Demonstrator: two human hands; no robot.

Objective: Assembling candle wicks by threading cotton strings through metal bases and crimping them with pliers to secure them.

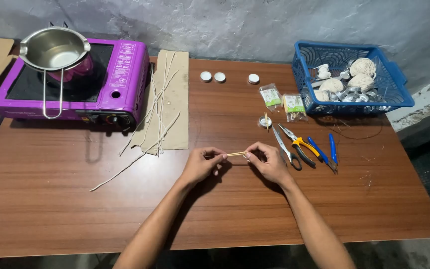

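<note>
both-handed, thin stick spanning between pinched left hand, right hand grips

Even, fairly bright overhead light is falling on the table; pot is showing mild glare, arms are casting soft shadows. Focus is holding sharp, edges are bending slightly, corners dimming.

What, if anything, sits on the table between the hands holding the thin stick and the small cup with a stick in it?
Nothing visible. The left hand and right hand pinch the thin stick over bare table. The small cup lies just beyond; the scissors lie right of that path.
</note>
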